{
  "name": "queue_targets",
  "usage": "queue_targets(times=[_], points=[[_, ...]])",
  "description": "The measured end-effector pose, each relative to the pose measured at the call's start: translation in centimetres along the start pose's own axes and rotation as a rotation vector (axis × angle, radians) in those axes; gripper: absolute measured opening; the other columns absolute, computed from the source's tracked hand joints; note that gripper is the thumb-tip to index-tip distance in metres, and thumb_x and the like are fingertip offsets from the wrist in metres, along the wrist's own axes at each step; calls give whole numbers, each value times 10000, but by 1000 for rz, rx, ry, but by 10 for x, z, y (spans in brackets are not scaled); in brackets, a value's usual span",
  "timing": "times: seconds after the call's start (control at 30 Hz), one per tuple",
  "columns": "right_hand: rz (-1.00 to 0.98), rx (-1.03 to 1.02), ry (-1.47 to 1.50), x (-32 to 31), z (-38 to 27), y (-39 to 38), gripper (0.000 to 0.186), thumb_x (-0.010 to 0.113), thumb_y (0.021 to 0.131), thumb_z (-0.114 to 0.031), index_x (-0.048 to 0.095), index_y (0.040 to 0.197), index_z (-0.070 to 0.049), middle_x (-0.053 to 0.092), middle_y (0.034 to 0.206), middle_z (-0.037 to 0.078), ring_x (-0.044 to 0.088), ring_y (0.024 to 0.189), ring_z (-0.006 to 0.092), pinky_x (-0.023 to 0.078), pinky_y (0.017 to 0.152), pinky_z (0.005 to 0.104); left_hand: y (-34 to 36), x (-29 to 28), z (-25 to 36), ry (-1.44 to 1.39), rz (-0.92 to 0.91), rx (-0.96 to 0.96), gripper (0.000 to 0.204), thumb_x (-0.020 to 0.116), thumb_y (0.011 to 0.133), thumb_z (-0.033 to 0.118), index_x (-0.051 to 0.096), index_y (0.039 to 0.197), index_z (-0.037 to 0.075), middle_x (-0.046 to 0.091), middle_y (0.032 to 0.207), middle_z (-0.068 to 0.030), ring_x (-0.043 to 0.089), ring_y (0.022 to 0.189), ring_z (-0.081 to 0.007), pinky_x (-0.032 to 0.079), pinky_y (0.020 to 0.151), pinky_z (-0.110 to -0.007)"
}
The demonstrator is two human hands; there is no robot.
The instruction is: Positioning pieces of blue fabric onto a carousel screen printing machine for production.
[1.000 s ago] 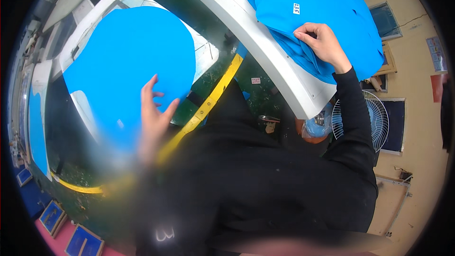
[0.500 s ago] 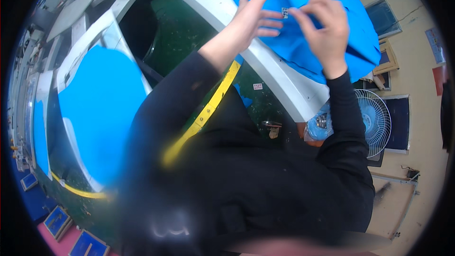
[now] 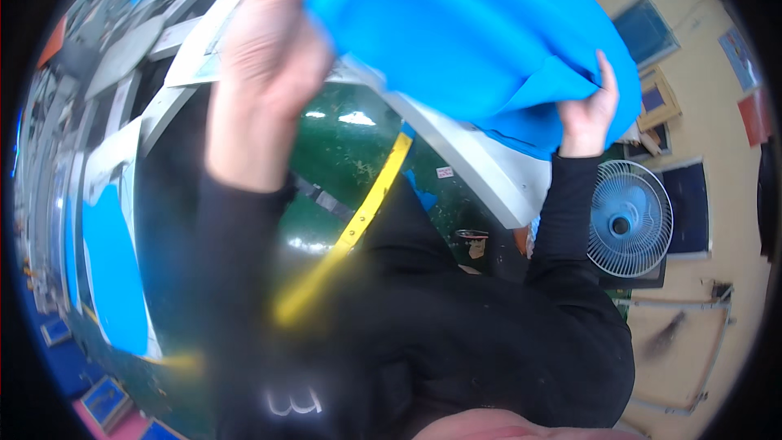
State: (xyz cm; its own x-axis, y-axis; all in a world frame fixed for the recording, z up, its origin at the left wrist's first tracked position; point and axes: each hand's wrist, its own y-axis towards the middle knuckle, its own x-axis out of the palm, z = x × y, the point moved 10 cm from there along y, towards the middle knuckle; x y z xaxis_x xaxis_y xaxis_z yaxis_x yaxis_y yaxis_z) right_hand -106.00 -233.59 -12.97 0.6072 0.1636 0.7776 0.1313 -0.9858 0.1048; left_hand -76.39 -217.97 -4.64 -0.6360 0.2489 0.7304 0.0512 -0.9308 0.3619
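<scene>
A large sheet of bright blue fabric (image 3: 456, 33) is stretched between my two hands, its near edge lifted off a white board (image 3: 489, 179). My left hand (image 3: 277, 49), blurred by motion, grips the fabric's left edge; its fingertips are hidden at the top of the view. At the right edge, my right hand (image 3: 588, 114) has its fingers tucked into a fold of the fabric, with the thumb standing up outside it. Those tucked fingers are mostly hidden.
Right of my arm stands a round fan (image 3: 627, 220) with a wire cage. A yellow strip (image 3: 375, 195) runs diagonally above the green floor (image 3: 342, 147). More boards carry blue pieces (image 3: 114, 269) on the left. A wooden frame (image 3: 656, 102) is by the right wall.
My hands have moved apart from above the fabric to its left and right edges. The fabric's near side is now raised, and a small patterned tag on it no longer shows.
</scene>
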Motion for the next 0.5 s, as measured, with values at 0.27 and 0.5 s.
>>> queue_targets(times=[0.27, 0.5], points=[[-556, 278, -7, 182, 81, -37, 337, 525, 959, -218, 537, 1225, -11, 605, 1201, 128, 584, 1085, 252, 440, 969, 389, -190, -45, 232, 356, -28, 261, 395, 443, 956, 143, 440, 1305, -41, 520, 1284, -232, 530, 1162, -316, 416, 1011, -455], [-893, 526, -151, 317, 232, -86, 262, 554, 939, -203, 587, 1108, -5, 655, 1025, 88, 635, 938, 171, 526, 808, 334, -329, -42, 331, 910, 1197, 752, 434, 573, 897, 113, 447, 1290, -22, 572, 1172, -144, 590, 1032, -238, 492, 901, -328]])
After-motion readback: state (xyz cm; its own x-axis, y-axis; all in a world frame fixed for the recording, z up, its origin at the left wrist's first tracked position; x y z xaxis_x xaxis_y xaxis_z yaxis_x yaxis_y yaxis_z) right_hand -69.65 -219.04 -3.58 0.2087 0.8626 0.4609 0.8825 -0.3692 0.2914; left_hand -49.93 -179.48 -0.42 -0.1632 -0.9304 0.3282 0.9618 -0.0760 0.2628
